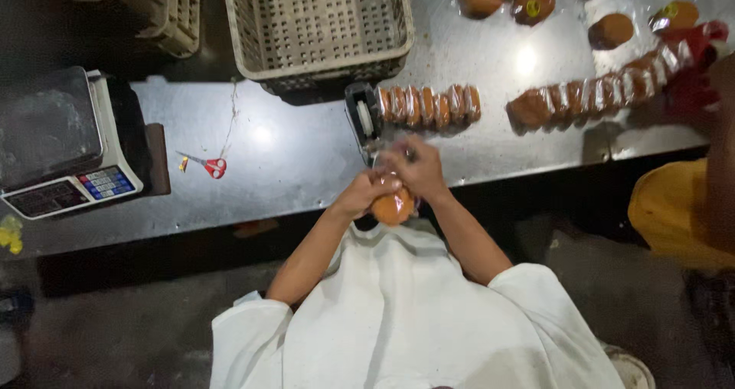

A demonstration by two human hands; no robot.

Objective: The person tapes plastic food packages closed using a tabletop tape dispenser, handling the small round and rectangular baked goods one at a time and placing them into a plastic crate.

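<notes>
Nearest the camera, both hands meet just above the person's white apron, at the near edge of the tabletop (306,174). The left hand (364,194) has its grip clamped around a round orange-brown bun in a clear bag (393,207), cupping it from the side, while the right hand (417,167) sits on top with fingers pinched together on the gathered neck of the bag. The bun hangs just off the tabletop's edge, in front of the person's chest. Just beyond the hands stands a tape dispenser (361,117), and touching it on its right lies a row of bagged buns (429,106) set on edge. Farther left lie red-handled scissors (210,165) and, at the tabletop's left end, a weighing scale (65,148). To the right a second, longer row of bagged buns (605,90) slants away. Farthest back sit a beige perforated crate (318,25) and several loose wrapped buns (536,6).
</notes>
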